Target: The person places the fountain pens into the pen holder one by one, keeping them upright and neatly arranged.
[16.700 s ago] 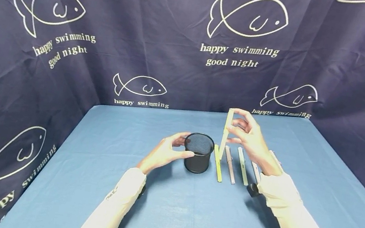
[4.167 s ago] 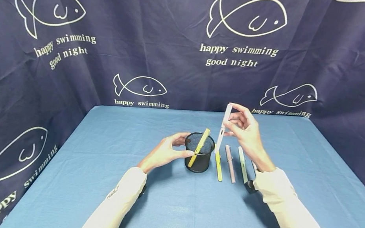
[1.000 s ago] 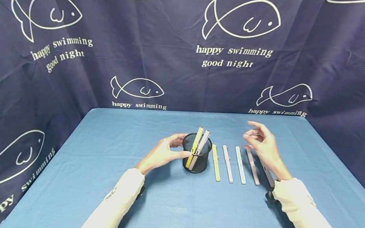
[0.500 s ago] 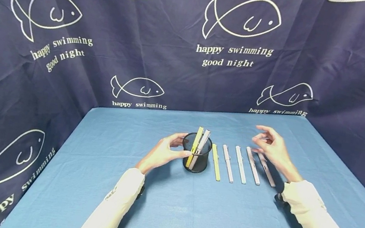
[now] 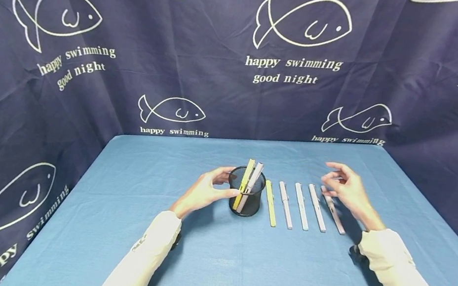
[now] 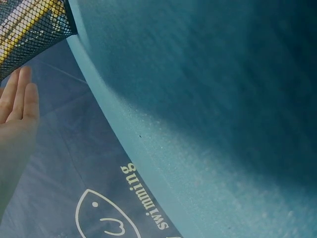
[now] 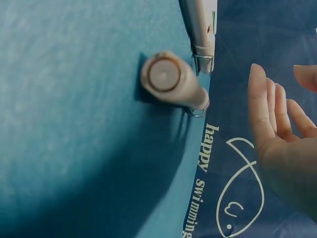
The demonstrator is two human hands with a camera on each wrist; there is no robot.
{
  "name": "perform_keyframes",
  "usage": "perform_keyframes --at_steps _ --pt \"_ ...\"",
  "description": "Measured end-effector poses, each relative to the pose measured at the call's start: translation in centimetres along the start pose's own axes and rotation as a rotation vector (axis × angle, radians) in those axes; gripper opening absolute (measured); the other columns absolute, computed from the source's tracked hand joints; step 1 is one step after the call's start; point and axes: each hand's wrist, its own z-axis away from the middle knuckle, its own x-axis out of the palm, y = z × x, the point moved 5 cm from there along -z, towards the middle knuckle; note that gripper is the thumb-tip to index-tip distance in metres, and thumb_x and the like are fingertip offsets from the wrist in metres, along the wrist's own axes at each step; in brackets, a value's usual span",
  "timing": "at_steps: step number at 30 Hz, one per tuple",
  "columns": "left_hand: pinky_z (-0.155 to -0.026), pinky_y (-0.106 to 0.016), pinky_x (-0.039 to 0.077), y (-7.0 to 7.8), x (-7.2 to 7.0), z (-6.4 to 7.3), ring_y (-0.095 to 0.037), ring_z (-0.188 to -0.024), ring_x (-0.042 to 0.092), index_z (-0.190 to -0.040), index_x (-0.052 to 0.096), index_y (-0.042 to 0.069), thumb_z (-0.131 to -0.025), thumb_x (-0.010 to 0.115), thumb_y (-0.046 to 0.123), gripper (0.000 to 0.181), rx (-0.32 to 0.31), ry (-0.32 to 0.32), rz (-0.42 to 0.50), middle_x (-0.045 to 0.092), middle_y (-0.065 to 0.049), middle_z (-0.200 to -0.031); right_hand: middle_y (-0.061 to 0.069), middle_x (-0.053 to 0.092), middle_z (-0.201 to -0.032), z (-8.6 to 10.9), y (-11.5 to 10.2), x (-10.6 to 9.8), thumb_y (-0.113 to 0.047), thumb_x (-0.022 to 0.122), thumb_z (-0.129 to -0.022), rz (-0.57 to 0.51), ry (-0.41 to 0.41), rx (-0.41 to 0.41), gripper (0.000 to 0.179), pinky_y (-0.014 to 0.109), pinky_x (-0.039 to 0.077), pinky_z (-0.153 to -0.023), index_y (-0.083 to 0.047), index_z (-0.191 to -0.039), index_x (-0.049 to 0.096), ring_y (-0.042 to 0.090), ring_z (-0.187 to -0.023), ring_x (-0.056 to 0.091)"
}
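In the head view my left hand (image 5: 205, 192) holds a black mesh pen holder (image 5: 252, 207) from its left side, thumb in front and fingers behind. A yellow pen (image 5: 249, 171) and a pale lilac pen (image 5: 256, 173) lean inside the holder. My right hand (image 5: 351, 192) hovers by the far end of the rightmost pale pink pen (image 5: 336, 217), its fingers apart with nothing between them. The right wrist view shows that same pen (image 7: 165, 75) end-on, clear of the fingers. The left wrist view has the left fingertips against the mesh.
To the right of the holder lie a yellow-green pen (image 5: 270, 204), a pinkish pen (image 5: 286, 206), a pale blue-white pen (image 5: 302, 207) and a whitish pen (image 5: 317, 208), roughly parallel. They rest on a blue tablecloth (image 5: 217, 271). A dark fish-print curtain (image 5: 229, 83) stands behind and at both sides.
Over several seconds the yellow and lilac pens came into the holder. In the last second my right hand moved right, from above the middle pens to the rightmost one. The left hand stays put.
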Motion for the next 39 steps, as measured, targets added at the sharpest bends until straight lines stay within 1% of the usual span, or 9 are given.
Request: perform_keyframes --at_steps 3,6,11,16,18,23,29,36,39 --pt "-0.11 -0.056 0.041 -0.1 0.0 0.0 -0.026 -0.125 0.061 -0.149 0.055 0.016 -0.088 0.084 0.034 0.07 0.004 0.003 0.002 0.069 -0.008 -0.13 0.001 0.07 -0.097 0.0 0.2 -0.1 0.0 0.063 -0.101 0.056 -0.005 0.006 0.042 0.032 0.062 -0.069 0.006 -0.14 0.05 0.009 -0.083 0.069" --pt "-0.11 -0.056 0.041 -0.1 0.0 0.0 -0.026 -0.125 0.061 -0.149 0.056 0.017 -0.088 0.084 0.034 0.07 0.0 0.003 0.003 0.069 -0.007 -0.129 0.003 0.07 -0.097 0.1 0.4 -0.3 0.0 0.062 -0.101 0.078 -0.013 0.012 0.048 0.032 0.062 -0.068 0.012 -0.143 0.044 0.008 -0.084 0.069" --pt "-0.111 -0.055 0.041 0.0 0.1 0.1 -0.026 -0.125 0.061 -0.15 0.055 0.017 -0.088 0.084 0.035 0.071 -0.004 0.002 0.001 0.069 -0.007 -0.13 0.003 0.069 -0.096 0.3 0.7 -0.6 0.0 0.061 -0.101 0.067 -0.024 0.029 0.048 0.036 0.063 -0.069 0.014 -0.143 0.042 0.009 -0.084 0.071" --pt "-0.11 -0.055 0.042 0.1 0.1 0.2 -0.026 -0.125 0.061 -0.15 0.055 0.017 -0.088 0.084 0.035 0.07 -0.003 0.007 -0.001 0.069 -0.007 -0.13 0.014 0.068 -0.1 0.5 0.9 -0.9 0.001 0.059 -0.102 0.083 -0.035 0.049 0.048 0.037 0.063 -0.069 0.015 -0.143 0.04 0.01 -0.084 0.07" --pt "-0.11 -0.055 0.042 0.0 0.1 0.2 -0.026 -0.125 0.06 -0.15 0.055 0.017 -0.088 0.084 0.035 0.07 -0.006 0.005 -0.003 0.069 -0.007 -0.13 0.016 0.068 -0.101 0.6 1.0 -1.0 0.002 0.058 -0.102 0.093 -0.038 0.066 0.048 0.036 0.063 -0.068 0.016 -0.144 0.04 0.009 -0.083 0.07" --pt "-0.11 -0.054 0.042 0.0 0.0 0.2 -0.025 -0.126 0.06 -0.15 0.055 0.018 -0.088 0.084 0.036 0.071 -0.015 0.002 -0.008 0.069 -0.006 -0.131 0.014 0.068 -0.101 0.5 1.4 -1.2 0.002 0.057 -0.102 0.11 -0.051 0.114 0.05 0.035 0.062 -0.068 0.016 -0.145 0.037 0.007 -0.082 0.069" --pt "-0.111 -0.056 0.04 0.1 0.0 0.2 -0.026 -0.126 0.06 -0.15 0.055 0.018 -0.088 0.084 0.037 0.07 -0.017 -0.002 -0.004 0.068 -0.006 -0.13 0.017 0.067 -0.106 0.5 1.8 -1.5 0.002 0.057 -0.103 0.097 -0.075 0.166 0.052 0.039 0.063 -0.072 0.018 -0.147 0.033 0.005 -0.085 0.069" --pt "-0.11 -0.054 0.042 0.1 -0.1 0.2 -0.025 -0.126 0.06 -0.15 0.055 0.017 -0.088 0.084 0.036 0.071 -0.02 -0.004 -0.006 0.069 -0.006 -0.129 0.019 0.062 -0.109 0.7 2.2 -1.8 0.001 0.056 -0.103 0.101 -0.107 0.237 0.054 0.041 0.062 -0.075 0.018 -0.148 0.031 0.008 -0.084 0.067" --pt "-0.11 -0.053 0.042 0.1 -0.1 0.1 -0.025 -0.125 0.061 -0.15 0.055 0.016 -0.088 0.084 0.034 0.07 -0.01 -0.001 -0.005 0.07 -0.007 -0.128 0.019 0.062 -0.11 0.9 2.3 -1.9 -0.001 0.056 -0.103 0.109 -0.128 0.273 0.054 0.041 0.062 -0.076 0.017 -0.148 0.031 0.009 -0.084 0.066"
